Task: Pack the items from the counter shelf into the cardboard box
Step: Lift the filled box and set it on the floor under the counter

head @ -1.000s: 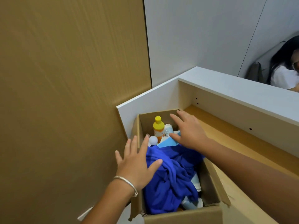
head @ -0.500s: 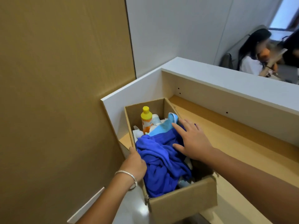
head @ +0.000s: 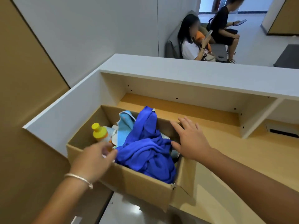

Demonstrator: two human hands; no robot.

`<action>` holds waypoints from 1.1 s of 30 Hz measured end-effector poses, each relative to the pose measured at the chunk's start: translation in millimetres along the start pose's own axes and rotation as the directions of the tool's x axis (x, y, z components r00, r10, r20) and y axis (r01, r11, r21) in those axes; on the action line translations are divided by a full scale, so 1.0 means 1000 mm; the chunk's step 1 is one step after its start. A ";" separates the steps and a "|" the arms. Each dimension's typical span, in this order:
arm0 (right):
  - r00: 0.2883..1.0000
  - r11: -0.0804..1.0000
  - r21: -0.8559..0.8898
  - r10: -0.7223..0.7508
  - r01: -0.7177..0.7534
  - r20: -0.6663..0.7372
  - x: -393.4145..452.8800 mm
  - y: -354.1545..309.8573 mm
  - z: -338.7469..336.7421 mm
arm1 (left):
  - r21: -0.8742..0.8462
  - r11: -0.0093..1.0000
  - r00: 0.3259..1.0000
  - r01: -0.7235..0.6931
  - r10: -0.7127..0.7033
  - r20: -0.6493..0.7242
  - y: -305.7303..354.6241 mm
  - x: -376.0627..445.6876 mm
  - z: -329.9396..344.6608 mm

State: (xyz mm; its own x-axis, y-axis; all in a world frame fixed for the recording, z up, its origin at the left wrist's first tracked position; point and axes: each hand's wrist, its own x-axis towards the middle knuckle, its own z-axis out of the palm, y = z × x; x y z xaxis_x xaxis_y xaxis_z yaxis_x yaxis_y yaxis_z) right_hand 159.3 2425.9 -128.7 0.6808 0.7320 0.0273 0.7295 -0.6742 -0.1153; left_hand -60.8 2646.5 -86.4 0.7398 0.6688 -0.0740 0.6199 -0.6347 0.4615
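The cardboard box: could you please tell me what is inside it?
The box holds a blue cloth on top, a light-blue towel and a yellow-capped bottle. Whatever lies under the cloth is covered.

- I am seeing the cardboard box [head: 137, 181] showing plain tan-brown.
- At its centre, a cloth [head: 148, 152] is showing deep royal blue.
- At 12 o'clock of that, a second cloth [head: 125, 122] is showing pale sky blue.
- At 9 o'clock, a bottle [head: 101, 134] is showing a yellow cap over an orange body.
- The shelf [head: 210, 125] is showing light wood under a pale grey top.
- My left wrist is wearing a silver bangle [head: 79, 179].
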 end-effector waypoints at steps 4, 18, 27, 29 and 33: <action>1.000 0.997 0.069 0.016 -0.018 0.021 0.002 0.003 0.006 | 0.243 0.963 0.983 -0.113 0.144 -0.116 -0.031 0.059 -0.010; 0.979 0.989 -0.040 0.148 -0.143 0.144 -0.034 -0.046 0.017 | 0.289 0.940 0.982 -0.180 0.156 0.107 -0.075 0.140 -0.023; 0.838 0.838 0.031 0.545 -0.545 0.020 -0.050 -0.093 0.021 | 0.370 0.902 0.961 -0.221 0.138 0.239 -0.133 0.176 -0.020; 0.814 0.815 -0.027 0.579 -0.579 0.036 -0.050 -0.096 0.018 | 0.362 0.904 0.967 -0.229 0.167 0.193 -0.134 0.176 -0.012; 0.792 0.797 -0.160 0.601 -0.582 0.111 -0.048 -0.098 0.021 | 0.318 0.893 0.945 -0.319 0.273 0.181 -0.136 0.173 -0.016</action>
State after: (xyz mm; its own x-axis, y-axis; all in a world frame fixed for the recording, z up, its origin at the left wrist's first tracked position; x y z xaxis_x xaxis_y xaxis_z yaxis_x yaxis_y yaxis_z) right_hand 53.2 2458.8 -139.5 0.9698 0.1854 -0.1582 0.1956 -0.9793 0.0513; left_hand -21.3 2854.2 -148.0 0.9156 0.3886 -0.1035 0.4007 -0.9030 0.1549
